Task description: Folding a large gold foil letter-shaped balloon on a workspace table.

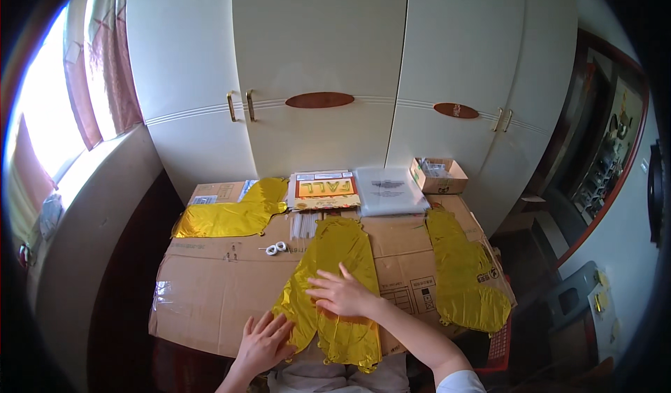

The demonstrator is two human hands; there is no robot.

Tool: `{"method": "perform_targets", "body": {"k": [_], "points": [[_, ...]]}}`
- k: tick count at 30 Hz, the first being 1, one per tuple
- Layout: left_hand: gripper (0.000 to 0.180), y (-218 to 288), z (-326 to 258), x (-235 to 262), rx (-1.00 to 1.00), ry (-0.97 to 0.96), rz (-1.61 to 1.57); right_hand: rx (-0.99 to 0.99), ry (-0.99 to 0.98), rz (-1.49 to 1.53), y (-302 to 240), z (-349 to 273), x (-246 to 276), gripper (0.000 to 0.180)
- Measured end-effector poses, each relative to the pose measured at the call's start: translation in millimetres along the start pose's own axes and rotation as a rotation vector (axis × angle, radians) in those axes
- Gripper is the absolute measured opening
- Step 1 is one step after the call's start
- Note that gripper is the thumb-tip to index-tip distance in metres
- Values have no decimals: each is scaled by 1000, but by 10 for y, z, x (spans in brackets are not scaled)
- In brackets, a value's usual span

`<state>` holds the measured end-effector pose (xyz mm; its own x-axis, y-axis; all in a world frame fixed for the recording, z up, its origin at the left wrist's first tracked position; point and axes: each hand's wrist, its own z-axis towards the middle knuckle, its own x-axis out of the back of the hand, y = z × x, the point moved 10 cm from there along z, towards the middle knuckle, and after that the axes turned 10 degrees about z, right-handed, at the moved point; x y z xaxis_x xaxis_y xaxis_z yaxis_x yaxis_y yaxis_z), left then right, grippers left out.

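A flat gold foil balloon (344, 243), split into two legs toward me, lies on the cardboard at the near middle. My right hand (342, 291) rests on its middle with the fingers spread. My left hand (267, 337) lies at the edge of its left leg, fingers stretched out. Neither hand grips anything. A second flat gold foil balloon (227, 219) lies at the far left, bent at its right end. A third one (465, 281) lies along the right side, its lower end turning outward.
Behind the middle balloon are several thin white sticks (305, 225), with two small white rolls (277, 248) to their left. Printed sheets (323, 201), clear plastic bags (391, 191) and a small open box (439, 176) line the back edge. White cabinets (318, 57) stand behind.
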<state>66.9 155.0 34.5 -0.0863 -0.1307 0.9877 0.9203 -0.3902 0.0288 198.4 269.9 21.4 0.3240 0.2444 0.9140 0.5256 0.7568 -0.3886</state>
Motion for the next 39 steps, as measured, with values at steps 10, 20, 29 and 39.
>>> {"method": "perform_targets", "body": {"k": [10, 20, 29, 39], "points": [[57, -40, -187, -15, -15, 83, 1, 79, -65, 22, 44, 11, -237, 42], [57, 7, -275, 1, 11, 67, 32, 135, -20, 78, 40, -128, -113, 32], [57, 9, -289, -5, 30, 50, 28, 164, 0, 91, 86, -221, -128, 30], [57, -75, -318, -30, 79, 66, 22, 202, 30, 129, 63, -239, -71, 27]]}}
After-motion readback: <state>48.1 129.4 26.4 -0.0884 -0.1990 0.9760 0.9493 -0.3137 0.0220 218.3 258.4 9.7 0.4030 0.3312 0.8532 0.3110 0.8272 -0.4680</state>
